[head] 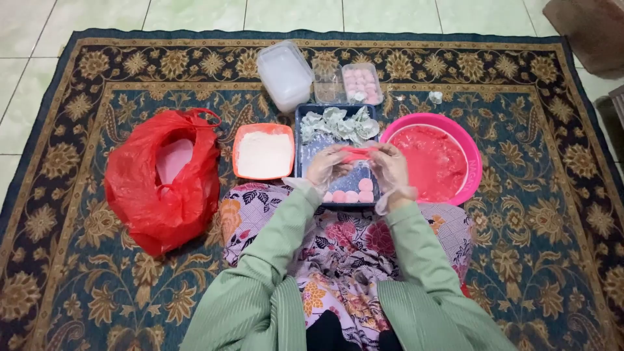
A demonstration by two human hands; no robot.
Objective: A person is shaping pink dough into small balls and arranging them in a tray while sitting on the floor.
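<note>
I sit on a patterned carpet with both hands in thin clear gloves. My left hand (327,166) and my right hand (390,168) together pinch a flattened piece of pink dough (358,154) above a dark blue tray (300,151). The tray holds crumpled paper cups at its far end and a row of pink dough balls (351,196) at its near edge. A pink basin (473,162) of red-pink dough stands just right of my right hand.
An orange container of white flour (263,153) stands left of the tray. A red plastic bag (164,179) lies further left. Behind the tray are a clear lidded box (284,75) and a clear box of pink balls (362,83). Tiled floor surrounds the carpet.
</note>
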